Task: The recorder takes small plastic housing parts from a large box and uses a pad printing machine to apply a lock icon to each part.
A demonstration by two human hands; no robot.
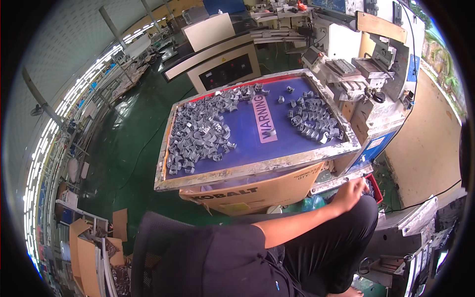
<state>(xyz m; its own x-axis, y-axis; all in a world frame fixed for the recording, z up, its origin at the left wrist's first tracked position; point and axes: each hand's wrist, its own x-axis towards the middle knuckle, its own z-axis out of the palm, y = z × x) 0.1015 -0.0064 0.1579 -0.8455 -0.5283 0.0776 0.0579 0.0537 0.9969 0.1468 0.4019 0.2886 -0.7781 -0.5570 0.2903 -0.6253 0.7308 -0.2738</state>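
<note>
Leftmost, opened cartons [81, 250] stand on the green floor [143, 148], and a dark mesh chair back [157, 232] rises just right of them behind the seated person in black. Beyond the chair, a paint-stained frame [257, 167] borders a blue board [237, 136] set above a cardboard box [257, 196]. A dense heap of small grey curved pieces [198, 136] covers the board's left part, some pieces overlapping. A pink strip with lettering [265, 119] crosses the middle, one piece lying on it, and a looser group of similar pieces [310, 118] spreads over the right part. Below the frame's right end sits a teal plastic bag [312, 203]. Farther right, the left hand [350, 194] reaches out over the knee [363, 218], its fingers at the near side of a red bin [378, 192] holding small dark pieces; whether they grip one cannot be told. The right hand is out of view, so its state cannot be told. At far right stands a grimy machine [378, 116].
</note>
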